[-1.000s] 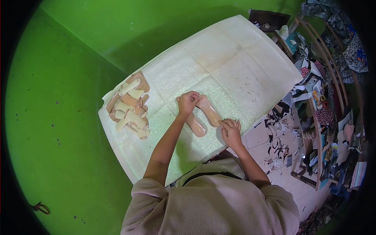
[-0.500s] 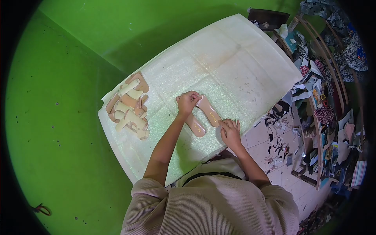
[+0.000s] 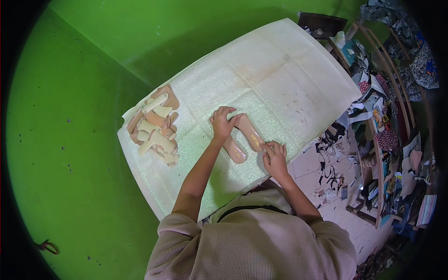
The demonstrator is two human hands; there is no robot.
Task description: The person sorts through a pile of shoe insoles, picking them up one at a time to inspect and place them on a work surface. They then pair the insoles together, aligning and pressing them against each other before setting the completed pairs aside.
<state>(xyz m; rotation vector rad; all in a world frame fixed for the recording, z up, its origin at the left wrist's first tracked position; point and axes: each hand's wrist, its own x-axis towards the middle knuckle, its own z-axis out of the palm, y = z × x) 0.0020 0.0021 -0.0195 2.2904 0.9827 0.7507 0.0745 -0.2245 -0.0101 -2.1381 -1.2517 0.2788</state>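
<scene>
Two tan shoe insoles with gold lettering lie side by side on a white covered table [image 3: 298, 93]. My left hand [image 3: 221, 122] rests over the upper end of the left insole [image 3: 234, 150], hiding that end. Its thumb reaches to the upper edge of the right insole [image 3: 249, 132], while its fingers stretch out, apart from the thumb. At the lettered end of the right insole, my right hand [image 3: 275, 157] grips the edge between thumb and fingers.
A pile of tan and cream sandal pieces [image 3: 156, 126] sits at the table's left side. Green walls [image 3: 70, 140] border the left and back. To the right stands a wooden rack [image 3: 379, 163] crammed with material, and dark scraps [image 3: 330, 170] litter the tiled floor.
The fingers of my left hand have spread away from the upper end of the right insole, where they were pinching. My right hand stays at the lower end.
</scene>
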